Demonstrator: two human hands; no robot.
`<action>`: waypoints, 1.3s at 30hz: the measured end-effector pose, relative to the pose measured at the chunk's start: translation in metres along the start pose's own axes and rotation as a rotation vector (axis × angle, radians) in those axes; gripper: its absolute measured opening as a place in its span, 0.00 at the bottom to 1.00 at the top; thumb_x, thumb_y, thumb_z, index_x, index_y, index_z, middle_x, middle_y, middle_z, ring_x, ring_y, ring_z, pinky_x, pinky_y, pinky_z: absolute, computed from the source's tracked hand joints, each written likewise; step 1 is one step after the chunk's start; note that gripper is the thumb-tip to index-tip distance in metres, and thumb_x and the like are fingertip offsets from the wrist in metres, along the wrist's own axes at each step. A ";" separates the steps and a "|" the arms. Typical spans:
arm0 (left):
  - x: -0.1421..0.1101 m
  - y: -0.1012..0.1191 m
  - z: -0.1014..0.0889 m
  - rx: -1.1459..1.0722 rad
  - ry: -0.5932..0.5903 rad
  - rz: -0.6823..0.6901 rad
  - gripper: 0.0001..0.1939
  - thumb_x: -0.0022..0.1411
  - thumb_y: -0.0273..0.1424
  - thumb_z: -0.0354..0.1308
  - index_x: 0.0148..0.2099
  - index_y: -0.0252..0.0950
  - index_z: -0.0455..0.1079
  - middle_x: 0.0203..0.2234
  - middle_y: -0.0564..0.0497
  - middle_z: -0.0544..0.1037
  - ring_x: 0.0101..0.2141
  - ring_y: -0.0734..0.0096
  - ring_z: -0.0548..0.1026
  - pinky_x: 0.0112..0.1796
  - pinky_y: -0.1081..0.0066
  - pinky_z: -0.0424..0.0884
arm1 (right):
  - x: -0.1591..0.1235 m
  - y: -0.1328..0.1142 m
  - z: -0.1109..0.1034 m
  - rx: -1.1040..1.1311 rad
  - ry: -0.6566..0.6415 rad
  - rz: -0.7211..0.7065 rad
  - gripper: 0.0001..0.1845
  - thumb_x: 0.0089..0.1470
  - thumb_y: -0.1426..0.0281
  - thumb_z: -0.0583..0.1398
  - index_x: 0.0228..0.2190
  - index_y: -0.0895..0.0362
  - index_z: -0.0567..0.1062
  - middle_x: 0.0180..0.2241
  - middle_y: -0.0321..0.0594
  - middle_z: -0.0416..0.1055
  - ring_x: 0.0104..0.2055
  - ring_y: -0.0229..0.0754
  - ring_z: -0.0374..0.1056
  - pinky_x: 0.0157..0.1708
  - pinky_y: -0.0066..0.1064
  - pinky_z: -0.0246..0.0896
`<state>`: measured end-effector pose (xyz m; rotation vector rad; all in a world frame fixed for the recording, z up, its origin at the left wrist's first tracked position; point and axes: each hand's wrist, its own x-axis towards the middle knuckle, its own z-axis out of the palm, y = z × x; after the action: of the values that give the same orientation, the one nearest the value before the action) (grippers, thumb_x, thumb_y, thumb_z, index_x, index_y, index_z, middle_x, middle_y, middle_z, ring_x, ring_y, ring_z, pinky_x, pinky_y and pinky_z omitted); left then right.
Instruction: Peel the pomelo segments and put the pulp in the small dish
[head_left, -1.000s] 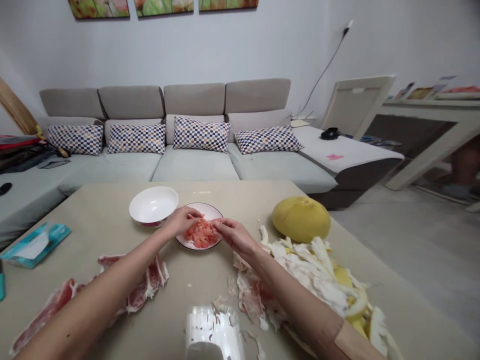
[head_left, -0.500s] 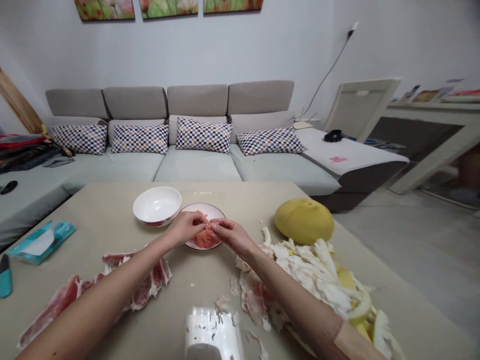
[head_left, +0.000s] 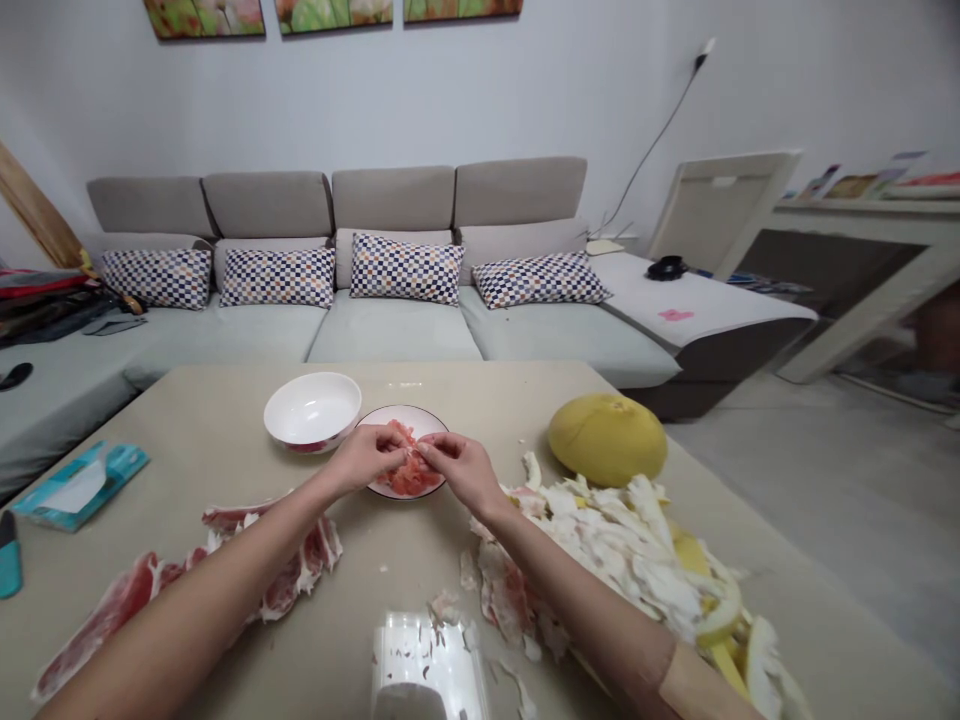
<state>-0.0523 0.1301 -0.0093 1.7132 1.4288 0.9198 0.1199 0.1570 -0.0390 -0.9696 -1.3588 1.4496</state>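
My left hand [head_left: 366,458] and my right hand [head_left: 459,472] meet above a small white plate with a dark rim [head_left: 397,411], their fingertips pinching a bit of pink pomelo pulp [head_left: 411,478]. More pulp lies heaped on the plate, partly hidden under my hands. Left of the plate stands a white bowl [head_left: 312,408]. Beyond my right hand sits a yellow-green pomelo [head_left: 607,440], and a heap of white pith and peel [head_left: 622,550] spreads under my right forearm. Pink-flecked membrane strips [head_left: 289,565] lie under my left forearm.
The beige table [head_left: 225,400] holds a clear plastic container [head_left: 427,660], a teal tissue packet [head_left: 79,487] and a teal-handled tool [head_left: 7,555] at its left edge. A grey sofa [head_left: 390,335] with checkered cushions stands beyond the table.
My hands have drawn closer over the plate, and their fingertips now meet on the pulp. The view has shifted slightly.
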 end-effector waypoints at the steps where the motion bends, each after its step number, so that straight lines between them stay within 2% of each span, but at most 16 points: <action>1: 0.000 -0.001 0.000 -0.026 -0.004 -0.009 0.09 0.51 0.33 0.56 0.29 0.33 0.74 0.24 0.51 0.76 0.25 0.71 0.72 0.27 0.74 0.66 | 0.001 0.001 0.000 -0.007 0.020 -0.012 0.19 0.37 0.57 0.68 0.28 0.59 0.78 0.25 0.40 0.76 0.29 0.43 0.72 0.34 0.34 0.67; 6: -0.005 -0.004 -0.002 -0.143 -0.013 -0.054 0.10 0.54 0.34 0.56 0.32 0.33 0.73 0.24 0.50 0.77 0.25 0.72 0.74 0.29 0.72 0.71 | 0.010 0.006 -0.010 0.010 0.072 -0.015 0.20 0.37 0.55 0.68 0.28 0.57 0.77 0.28 0.41 0.77 0.31 0.44 0.72 0.38 0.36 0.68; 11: -0.007 -0.005 -0.006 -0.180 0.036 -0.065 0.14 0.54 0.38 0.58 0.37 0.32 0.75 0.28 0.47 0.79 0.28 0.70 0.76 0.31 0.71 0.73 | 0.013 0.003 -0.021 0.055 -0.020 0.041 0.22 0.35 0.54 0.70 0.28 0.58 0.78 0.30 0.41 0.77 0.33 0.43 0.72 0.40 0.37 0.69; 16: -0.005 0.003 -0.003 -0.113 0.038 -0.026 0.15 0.55 0.38 0.59 0.41 0.35 0.77 0.35 0.46 0.81 0.35 0.65 0.78 0.34 0.71 0.72 | 0.007 0.000 -0.015 0.034 -0.116 0.046 0.20 0.40 0.56 0.69 0.30 0.58 0.78 0.31 0.40 0.77 0.34 0.42 0.72 0.39 0.34 0.68; 23: -0.009 0.014 0.002 0.083 0.101 0.031 0.09 0.54 0.35 0.59 0.31 0.37 0.79 0.25 0.52 0.80 0.27 0.69 0.74 0.31 0.73 0.66 | 0.002 -0.002 -0.011 -0.041 -0.156 0.008 0.17 0.44 0.58 0.67 0.31 0.58 0.77 0.29 0.38 0.75 0.31 0.40 0.71 0.35 0.32 0.66; 32: -0.011 0.009 0.004 0.140 0.087 0.025 0.09 0.53 0.32 0.56 0.28 0.35 0.76 0.21 0.53 0.77 0.23 0.72 0.71 0.26 0.75 0.64 | -0.004 -0.007 -0.013 -0.167 -0.198 -0.076 0.17 0.43 0.60 0.66 0.34 0.57 0.78 0.31 0.40 0.77 0.34 0.42 0.71 0.36 0.32 0.65; 35: -0.011 0.010 0.005 0.140 0.102 0.010 0.08 0.52 0.32 0.56 0.27 0.35 0.76 0.19 0.54 0.76 0.23 0.72 0.71 0.26 0.75 0.64 | -0.006 -0.009 -0.009 -0.216 -0.147 -0.099 0.15 0.42 0.61 0.66 0.32 0.57 0.78 0.30 0.39 0.76 0.32 0.42 0.70 0.34 0.32 0.65; 39: -0.010 0.014 0.008 0.126 0.159 -0.016 0.07 0.50 0.31 0.56 0.25 0.36 0.74 0.20 0.54 0.76 0.24 0.72 0.71 0.27 0.75 0.63 | -0.010 -0.013 0.002 -0.287 0.008 -0.146 0.10 0.42 0.64 0.64 0.28 0.56 0.78 0.27 0.39 0.75 0.30 0.42 0.68 0.33 0.32 0.63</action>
<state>-0.0404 0.1173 -0.0017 1.7491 1.6329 0.9945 0.1219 0.1468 -0.0265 -1.0307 -1.6272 1.1617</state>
